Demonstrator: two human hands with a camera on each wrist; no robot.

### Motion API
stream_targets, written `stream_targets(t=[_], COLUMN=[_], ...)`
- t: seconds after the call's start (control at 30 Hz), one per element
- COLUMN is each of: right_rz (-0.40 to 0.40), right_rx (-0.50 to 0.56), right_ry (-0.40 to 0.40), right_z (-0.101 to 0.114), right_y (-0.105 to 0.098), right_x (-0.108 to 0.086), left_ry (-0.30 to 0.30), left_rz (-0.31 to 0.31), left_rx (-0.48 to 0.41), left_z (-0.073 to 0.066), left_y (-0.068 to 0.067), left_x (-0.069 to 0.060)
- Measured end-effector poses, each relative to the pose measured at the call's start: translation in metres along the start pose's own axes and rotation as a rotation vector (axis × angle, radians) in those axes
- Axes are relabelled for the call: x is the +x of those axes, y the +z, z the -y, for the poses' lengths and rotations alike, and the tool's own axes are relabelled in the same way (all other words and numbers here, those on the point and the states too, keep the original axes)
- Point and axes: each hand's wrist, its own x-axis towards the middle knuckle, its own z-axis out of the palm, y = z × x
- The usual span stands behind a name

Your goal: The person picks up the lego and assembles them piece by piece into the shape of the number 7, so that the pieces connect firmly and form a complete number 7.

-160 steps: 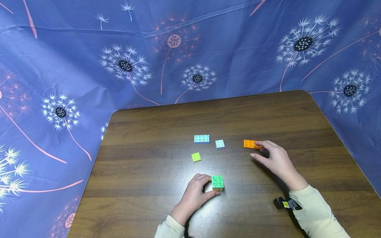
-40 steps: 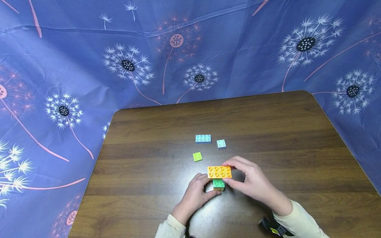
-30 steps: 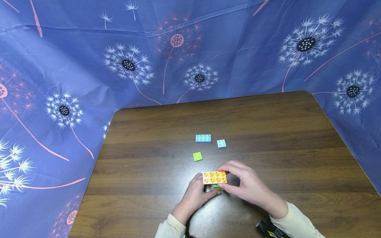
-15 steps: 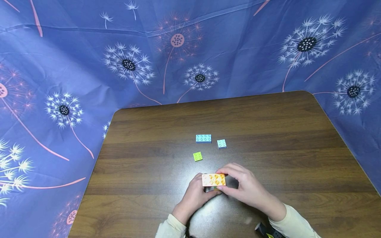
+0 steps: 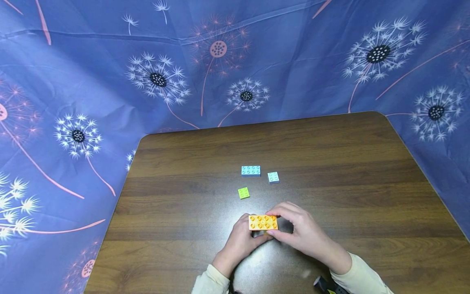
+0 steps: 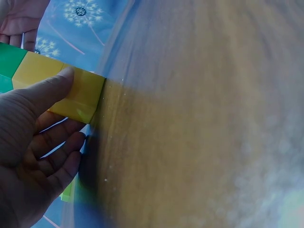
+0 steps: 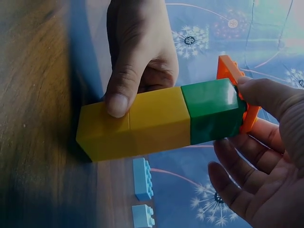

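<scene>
Down low, the left hand (image 5: 238,239) is gripping firmly, its thumb (image 6: 47,91) pressing flat; higher up, the right hand (image 5: 301,224) is pinching between thumb and fingers, its lower fingers curling loosely. The pale-sleeved left forearm (image 5: 210,282) and right forearm (image 5: 359,274) are slanting inward, bringing both hands close together.

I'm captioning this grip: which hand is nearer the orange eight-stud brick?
Right. The right hand pinches the orange eight-stud brick; the left hand is lower, gripping the yellow bricks beneath the green one.
</scene>
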Motion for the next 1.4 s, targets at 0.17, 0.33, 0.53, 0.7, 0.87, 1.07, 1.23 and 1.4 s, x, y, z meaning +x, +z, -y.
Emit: stream_targets(t=[0.17,0.33,0.53,0.7,0.87,1.07,1.23,1.4], right_rz=[0.007,-0.01,-0.01,-0.003,0.0,0.005,0.004,0.002], right_rx=[-0.016,-0.03,-0.027,-0.018,-0.015,-0.005,-0.005,-0.002], right_ry=[0.011,-0.02,-0.023,-0.01,0.011,0.041,0.057,0.076], right_z=[0.0023,0.0028,0.0032,0.0022,0.0025,0.0022,0.0017,0.0012], right_y=[-0.0001,-0.0004,-0.0011,-0.0003,0.0,0.0005,0.0016,0.0028], right_x=[0.0016,0.0036,0.0039,0.003,0.0027,0.0024,0.0014,-0.0003], left_ry=[-0.007,-0.011,-0.018,-0.016,-0.006,-0.007,-0.013,-0.018], left_rz=[-0.018,-0.024,-0.02,-0.019,-0.022,-0.015,-0.009,0.003], left_rx=[0.009,0.009,0.001,0.0,0.009,0.007,0.008,0.013], left_z=[-0.0017,-0.0036,-0.0038,-0.0031,-0.0036,-0.0026,-0.0025,-0.002], left_y=[-0.0004,-0.0007,-0.0007,-0.0004,-0.001,-0.0009,-0.001,-0.0008], left_x=[-0.0006,-0.0007,-0.0006,-0.0005,-0.0003,0.0,0.0,0.0006])
